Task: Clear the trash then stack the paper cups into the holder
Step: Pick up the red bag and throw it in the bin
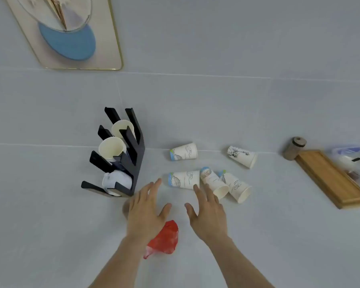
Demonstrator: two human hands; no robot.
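Observation:
A black cup holder (136, 154) stands at centre left with paper cups (112, 149) in its upper slots and crumpled white trash (117, 179) in its lowest slot. Several printed paper cups lie on their sides to its right: one (184, 151) at the back, one (241, 156) farther right, and a front group (184, 179), (214, 183), (236, 187). A red plastic bag (164, 239) lies between my wrists. My left hand (147, 210) hovers open beside the holder's base. My right hand (209, 215) is open, fingertips close to the front cups.
A wooden tray (330, 179) lies at the right with a small lidded jar (295, 147) at its far end and clear plastic wrapping (349, 156) beside it. A framed picture (71, 34) hangs on the wall at upper left.

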